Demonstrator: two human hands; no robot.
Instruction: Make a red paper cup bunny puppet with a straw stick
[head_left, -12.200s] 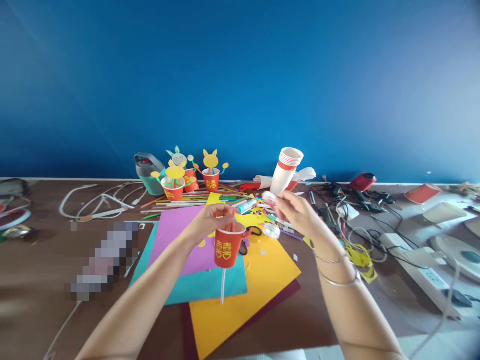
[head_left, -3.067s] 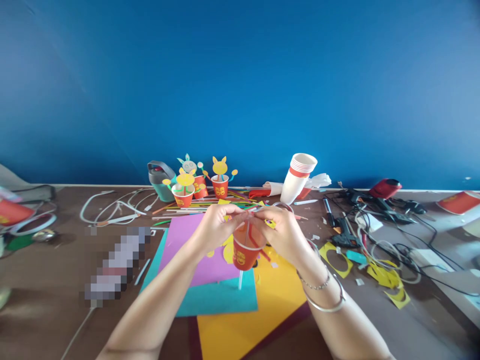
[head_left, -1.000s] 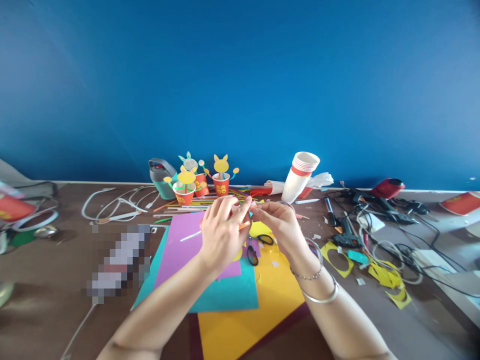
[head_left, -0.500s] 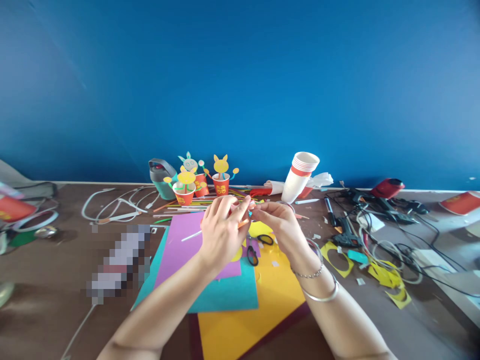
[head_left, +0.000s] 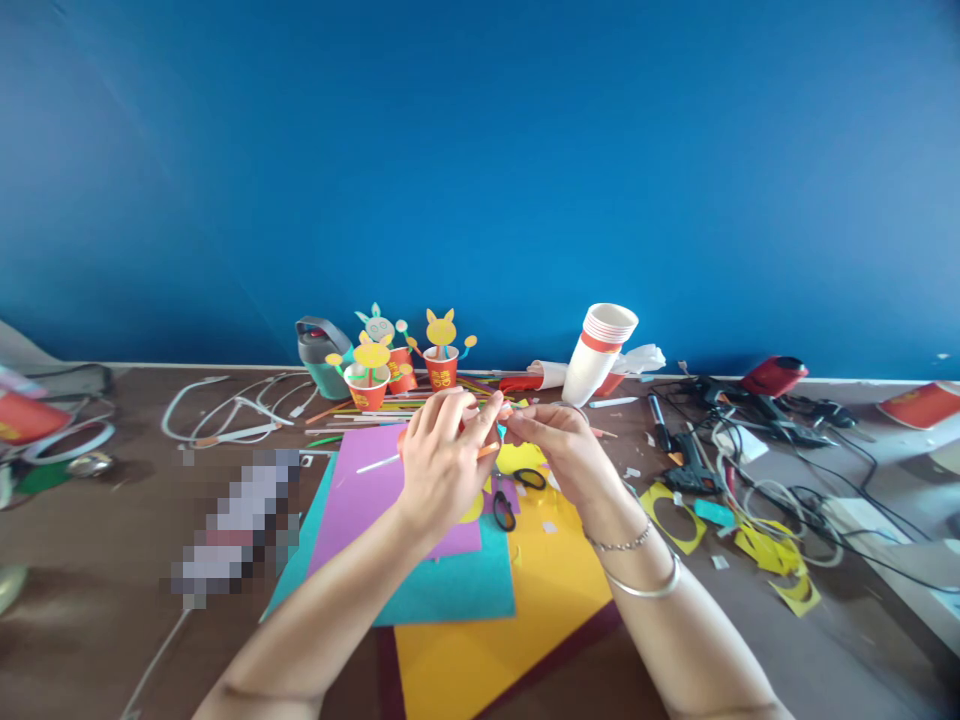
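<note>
A red paper cup [head_left: 402, 443] is held above the coloured sheets, mostly covered by the left hand [head_left: 444, 460], whose fingers are curled around it; only a slim reddish edge is left showing. Beside that edge a thin white straw [head_left: 377, 464] is pointed leftward. By the right hand [head_left: 561, 435], thumb and forefinger are brought together near the left fingers; what is pinched cannot be told. Below, a smooth purple sheet [head_left: 360, 500], a teal sheet [head_left: 450, 598] and an orange sheet [head_left: 480, 660] are layered on the brown bench [head_left: 90, 580]. Scissors [head_left: 504, 512] with rounded black handles are laid there.
</note>
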